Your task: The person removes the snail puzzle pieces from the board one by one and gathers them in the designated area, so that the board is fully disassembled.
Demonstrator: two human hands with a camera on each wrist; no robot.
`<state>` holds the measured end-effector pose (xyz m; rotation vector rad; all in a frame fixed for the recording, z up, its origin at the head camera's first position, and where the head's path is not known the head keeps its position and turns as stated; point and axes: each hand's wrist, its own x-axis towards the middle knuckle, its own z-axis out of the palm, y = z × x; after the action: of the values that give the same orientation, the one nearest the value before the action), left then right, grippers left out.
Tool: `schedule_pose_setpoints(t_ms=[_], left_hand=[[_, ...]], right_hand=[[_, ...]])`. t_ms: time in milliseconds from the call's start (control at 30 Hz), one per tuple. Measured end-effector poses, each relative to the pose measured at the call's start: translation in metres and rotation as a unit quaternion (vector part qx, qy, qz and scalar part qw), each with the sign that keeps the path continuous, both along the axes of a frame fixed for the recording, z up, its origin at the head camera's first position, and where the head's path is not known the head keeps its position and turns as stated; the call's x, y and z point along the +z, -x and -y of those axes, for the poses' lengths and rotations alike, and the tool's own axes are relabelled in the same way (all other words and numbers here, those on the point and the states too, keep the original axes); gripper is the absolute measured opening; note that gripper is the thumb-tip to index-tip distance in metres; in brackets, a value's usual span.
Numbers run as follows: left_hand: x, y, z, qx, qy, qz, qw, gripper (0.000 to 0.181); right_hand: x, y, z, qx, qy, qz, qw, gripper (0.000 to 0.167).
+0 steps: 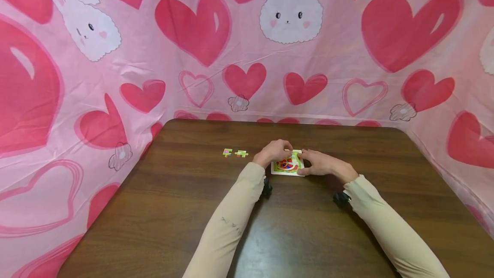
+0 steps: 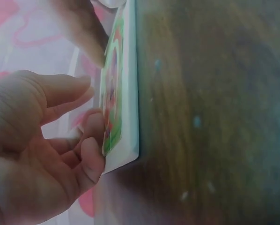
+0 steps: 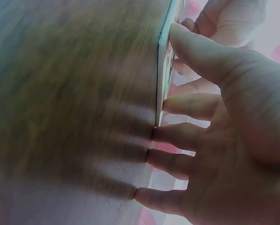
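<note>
A small jigsaw puzzle (image 1: 287, 165) with a red and green picture lies flat in a white-edged tray (image 1: 278, 173) on the table. My left hand (image 1: 275, 151) is over its far left part. In the left wrist view, the bent fingers of that hand touch the tray's side and picture, and nothing shows between thumb and forefinger. My right hand (image 1: 322, 163) lies along the right edge. Its thumb (image 3: 196, 47) rests on the tray's border, the forefinger touches the edge, and the other fingertips touch the table. Both hands hide parts of the picture.
Two loose jigsaw pieces (image 1: 241, 153) lie on the brown wooden table (image 1: 185, 209), left of the tray. A pink cloth (image 1: 239, 46) with hearts and rabbits hangs behind the table and at both sides.
</note>
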<state>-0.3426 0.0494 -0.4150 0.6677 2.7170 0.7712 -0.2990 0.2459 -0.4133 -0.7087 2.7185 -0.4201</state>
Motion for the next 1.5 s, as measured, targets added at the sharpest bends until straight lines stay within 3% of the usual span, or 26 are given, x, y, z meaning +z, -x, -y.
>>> schedule_pose_setpoints(t_ms=[167,533,1067,1300,1500], left_hand=[[0.000,-0.001,-0.004,-0.004,0.022,0.009,0.9997,0.032],[0.002,-0.006,-0.005,-0.020,0.058,-0.013,0.9980,0.034],[0.008,-0.012,-0.020,0.016,0.114,-0.016,0.9932,0.032],[0.007,-0.012,-0.024,0.036,0.107,0.007,0.9936,0.028],[0.007,-0.011,-0.024,0.036,0.100,0.001,0.9943,0.024]], right_hand=[[0.001,-0.001,0.001,0.002,0.003,-0.001,1.0000,0.076],[0.000,-0.001,0.001,-0.001,0.004,0.004,1.0000,0.077],[0.002,-0.002,0.001,0.002,0.007,0.007,1.0000,0.081],[0.002,-0.002,0.002,0.002,0.000,0.001,1.0000,0.081],[0.003,-0.001,0.002,0.001,-0.003,0.003,1.0000,0.083]])
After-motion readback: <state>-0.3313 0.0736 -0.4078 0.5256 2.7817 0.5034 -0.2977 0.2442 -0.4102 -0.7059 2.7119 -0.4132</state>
